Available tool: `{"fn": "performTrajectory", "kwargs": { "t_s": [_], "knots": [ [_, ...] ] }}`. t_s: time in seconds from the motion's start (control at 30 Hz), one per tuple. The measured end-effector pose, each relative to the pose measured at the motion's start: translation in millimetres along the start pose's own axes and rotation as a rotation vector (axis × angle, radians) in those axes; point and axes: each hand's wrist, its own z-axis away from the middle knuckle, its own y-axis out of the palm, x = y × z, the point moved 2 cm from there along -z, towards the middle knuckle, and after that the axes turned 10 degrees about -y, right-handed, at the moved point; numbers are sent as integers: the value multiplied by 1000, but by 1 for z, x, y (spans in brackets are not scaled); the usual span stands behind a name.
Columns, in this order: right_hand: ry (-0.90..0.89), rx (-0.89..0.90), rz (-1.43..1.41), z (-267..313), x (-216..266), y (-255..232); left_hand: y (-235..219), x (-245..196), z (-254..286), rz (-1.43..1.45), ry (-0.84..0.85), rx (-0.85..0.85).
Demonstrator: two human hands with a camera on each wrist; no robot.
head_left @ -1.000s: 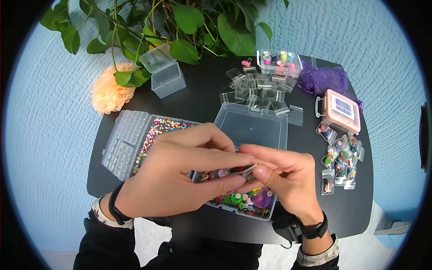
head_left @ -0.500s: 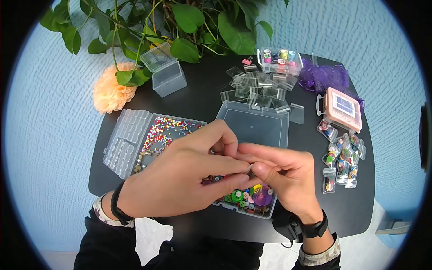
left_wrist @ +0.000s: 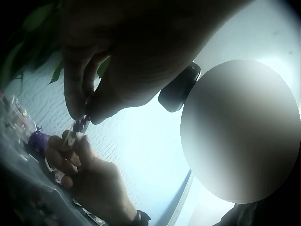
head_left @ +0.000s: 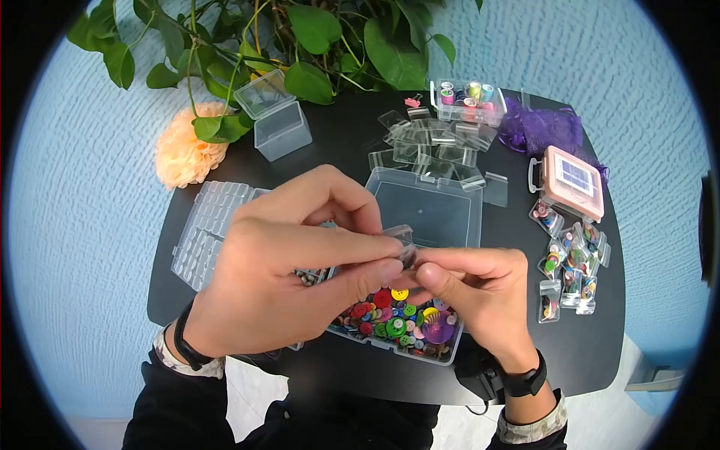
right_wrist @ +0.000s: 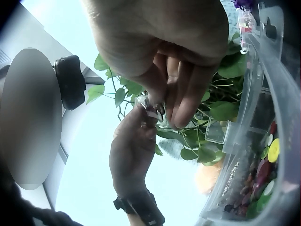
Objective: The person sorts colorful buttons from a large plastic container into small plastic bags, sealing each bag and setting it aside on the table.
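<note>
Both hands meet over the button box (head_left: 397, 350), holding a small clear zip bag (head_left: 407, 253) with dark pieces inside. My left hand (head_left: 292, 262) pinches the bag between thumb and index finger from the left. From the right, my right hand (head_left: 480, 292) pinches its lower edge with thumb and fingers. In the left wrist view, the bag (left_wrist: 81, 126) is stretched between the two sets of fingertips. The right wrist view shows the bag (right_wrist: 153, 110) as a shiny bit of plastic. Loose colourful buttons (head_left: 396, 326) fill the box below, partly hidden by the hands.
Filled button bags (head_left: 574, 262) lie at the right beside a pink case (head_left: 571, 184). Flat clear bags (head_left: 435, 146) are spread behind the open lid (head_left: 427, 206). At left are a bead organizer (head_left: 206, 225) and a clear box (head_left: 281, 131). A thread-spool box (head_left: 469, 112) stands at the back.
My left hand has shifted a little left and up, its fingertips drawing away from the right thumb. More of the clear bag and of the buttons beneath now shows.
</note>
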Motion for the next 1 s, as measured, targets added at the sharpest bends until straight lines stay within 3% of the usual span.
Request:
{"fn": "performTrajectory", "kwargs": {
  "t_s": [0.33,0.47,0.53,0.67,1.0],
  "knots": [
    [-23,-12,-82,2,-4,0,0,1,-1,-9,-1,105],
    [-20,-18,-79,0,0,2,-1,-4,0,0,-5,75],
    [-35,-17,-69,1,-2,1,-1,-1,1,47,72,-27],
    [-46,-33,-86,1,-4,2,-2,1,0,22,99,-29],
    [-46,-8,-67,0,-5,1,1,0,-4,-1,41,147]
  ]
}}
